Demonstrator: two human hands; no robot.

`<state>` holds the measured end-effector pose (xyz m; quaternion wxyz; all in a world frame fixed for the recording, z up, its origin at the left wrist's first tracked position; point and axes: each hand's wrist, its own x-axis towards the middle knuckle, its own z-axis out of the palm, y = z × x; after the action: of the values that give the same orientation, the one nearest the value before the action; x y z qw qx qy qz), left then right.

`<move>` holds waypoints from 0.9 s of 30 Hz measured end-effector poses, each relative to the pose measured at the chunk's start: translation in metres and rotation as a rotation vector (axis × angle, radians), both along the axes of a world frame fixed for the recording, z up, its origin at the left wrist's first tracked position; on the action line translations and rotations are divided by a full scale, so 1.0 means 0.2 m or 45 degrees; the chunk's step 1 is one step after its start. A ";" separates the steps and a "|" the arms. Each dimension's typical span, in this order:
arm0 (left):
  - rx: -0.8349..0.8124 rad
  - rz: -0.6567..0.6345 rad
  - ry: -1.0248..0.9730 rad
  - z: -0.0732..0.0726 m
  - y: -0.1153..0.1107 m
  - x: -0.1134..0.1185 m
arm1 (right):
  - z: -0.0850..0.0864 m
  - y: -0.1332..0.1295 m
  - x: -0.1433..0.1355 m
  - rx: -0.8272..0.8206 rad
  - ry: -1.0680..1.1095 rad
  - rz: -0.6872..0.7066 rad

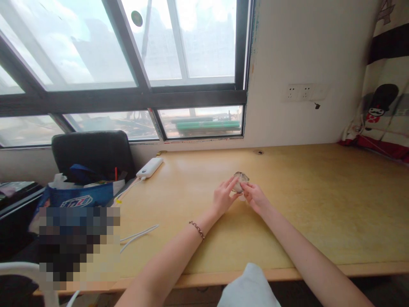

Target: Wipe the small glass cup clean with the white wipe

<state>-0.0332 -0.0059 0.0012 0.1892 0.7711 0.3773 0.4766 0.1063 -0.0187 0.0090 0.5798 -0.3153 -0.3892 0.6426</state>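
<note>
Just above the middle of the wooden desk (191, 179), a small round greyish object with a dark rim (240, 181) is held between both hands. My left hand (224, 197) has its fingers closed on the object's left side, with a beaded bracelet on that wrist. On the right side of the object, my right hand (254, 197) pinches its edge with thumb and fingertips. A small pale piece shows just below the object between the hands. The fingers partly hide the object, and what it is cannot be made out.
A white power bank (149, 167) with a cable lies at the desk's back left. White cable ends (139, 233) lie nearer the front. Left of the desk are a black chair (94, 149) and a blue bag (79, 198). A curtain (383, 94) hangs at the right.
</note>
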 end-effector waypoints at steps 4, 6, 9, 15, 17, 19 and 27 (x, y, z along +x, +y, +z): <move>-0.083 -0.050 -0.257 0.03 0.01 0.00 | -0.02 0.04 0.02 -0.156 0.382 -0.100; -0.263 -0.077 -0.571 0.02 0.03 0.01 | -0.01 0.05 0.04 -0.160 0.568 -0.165; -0.681 -0.217 -0.887 -0.01 0.05 0.04 | 0.02 0.06 0.06 -0.124 0.755 -0.173; -1.108 -0.667 -0.978 -0.02 0.00 0.10 | 0.04 0.01 0.03 -0.014 0.735 -0.031; -1.127 -0.649 -1.058 0.00 -0.02 0.10 | 0.03 -0.01 0.01 -0.001 0.673 0.035; -1.122 -0.640 -1.125 0.02 -0.04 0.10 | 0.03 -0.02 -0.01 0.005 0.607 0.080; -1.194 -0.702 -1.169 0.07 -0.03 0.06 | 0.07 -0.04 0.02 -0.094 0.506 0.294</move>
<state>-0.0205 -0.0125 0.0144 0.7546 0.3973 0.2161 0.4755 0.1101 -0.0266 0.0239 0.5558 -0.1570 -0.2769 0.7680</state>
